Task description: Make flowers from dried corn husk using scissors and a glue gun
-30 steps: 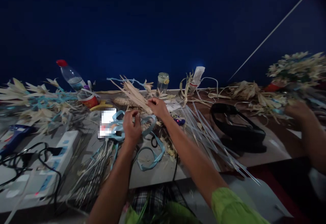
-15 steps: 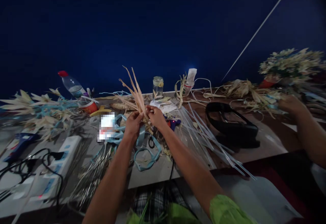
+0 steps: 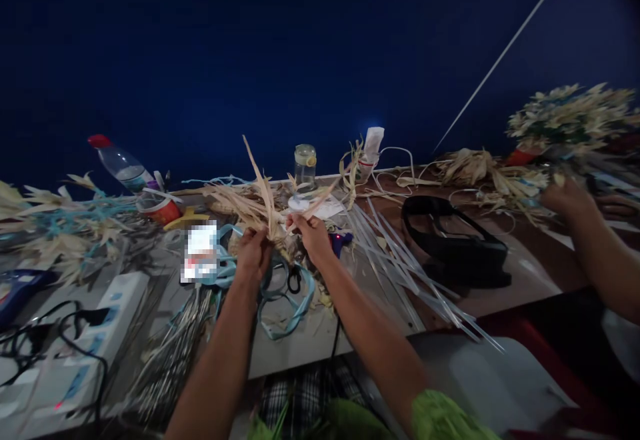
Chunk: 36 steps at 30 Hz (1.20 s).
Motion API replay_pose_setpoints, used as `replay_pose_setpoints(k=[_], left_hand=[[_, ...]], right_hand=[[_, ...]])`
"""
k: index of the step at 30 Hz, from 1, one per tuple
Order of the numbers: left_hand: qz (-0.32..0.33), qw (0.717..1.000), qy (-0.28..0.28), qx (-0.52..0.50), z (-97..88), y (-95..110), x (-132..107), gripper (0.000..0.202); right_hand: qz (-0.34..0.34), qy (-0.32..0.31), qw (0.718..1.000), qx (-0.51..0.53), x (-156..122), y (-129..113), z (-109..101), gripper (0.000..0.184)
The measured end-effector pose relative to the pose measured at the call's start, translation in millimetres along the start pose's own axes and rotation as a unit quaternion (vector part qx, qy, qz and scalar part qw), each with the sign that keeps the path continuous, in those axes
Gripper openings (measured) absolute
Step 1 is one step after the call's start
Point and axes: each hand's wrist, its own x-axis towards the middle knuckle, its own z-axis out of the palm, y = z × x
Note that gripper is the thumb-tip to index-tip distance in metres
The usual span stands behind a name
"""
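Observation:
Dried corn husks [image 3: 269, 201] fan up from between my two hands at the middle of the table. My left hand [image 3: 254, 251] is closed around their lower end. Pinched in my right hand [image 3: 309, 232] is a single husk strip [image 3: 320, 200] that slants up to the right, apart from the upright ones. Under and between my hands lie loops of light blue ribbon [image 3: 300, 303]. A purple-blue tool with a small red light [image 3: 341, 243], perhaps a glue gun, rests just right of my right hand.
Clear plastic sticks [image 3: 400, 260] and a black headset-like object [image 3: 455, 247] lie to the right. A co-worker's hand [image 3: 567, 197] works beyond them. A glass jar [image 3: 305, 165] stands behind. Left are metal wires [image 3: 175, 353], a power strip [image 3: 95, 340] and a tilted bottle [image 3: 123, 163].
My hands have moved slightly apart. My right hand has drawn one husk strip away to the right, while the left keeps hold of the bunch. The view has shifted a little.

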Motion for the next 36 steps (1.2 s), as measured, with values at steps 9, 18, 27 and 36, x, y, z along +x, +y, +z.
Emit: replay_pose_setpoints(k=[9, 18, 27, 36], left_hand=[[0.04, 0.998, -0.04, 0.034, 1.6, -10, 0, 0.024], [0.025, 0.993, -0.113, 0.009, 3.1, -14, -7, 0.031], [-0.058, 0.993, -0.102, -0.009, -1.5, -8, -9, 0.026], [-0.063, 0.994, -0.073, -0.053, 0.4, -11, -4, 0.021]], right_hand=[[-0.059, -0.093, 0.994, -0.026, -20, -1, 6, 0.034], [-0.071, -0.04, 0.991, -0.104, -24, -4, 3, 0.032], [0.019, 0.038, 0.995, 0.093, -11, 2, 1, 0.038], [-0.044, -0.056, 0.979, 0.19, -19, -8, -1, 0.042]])
